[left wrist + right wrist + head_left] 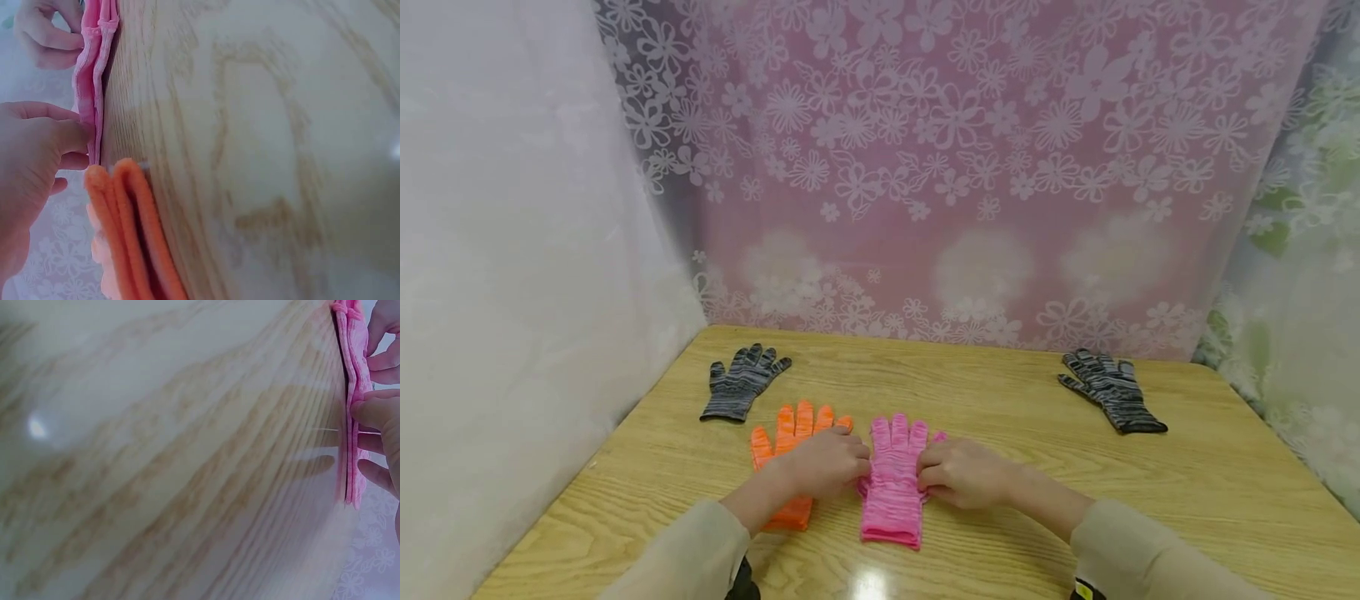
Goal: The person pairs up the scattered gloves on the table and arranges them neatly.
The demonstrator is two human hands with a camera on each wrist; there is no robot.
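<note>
A pink knit glove point(892, 500) lies flat on the table with its fingers pointing away from me and its cuff toward me. Stacked layers show along its edge in both wrist views. My left hand point(831, 460) pinches its left edge between thumb and fingers, while my right hand point(967, 473) pinches the right edge. Under my left forearm lies an orange glove point(788, 512), partly covered by that hand; its folded layers point(128, 231) appear in the left wrist view.
On the wooden table point(1000, 550), a grey-black striped glove point(737, 392) lies at the back left, and another striped glove point(1116, 396) at the back right. A pink floral curtain point(955, 167) hangs behind, with pale cloth point(535, 250) on the left.
</note>
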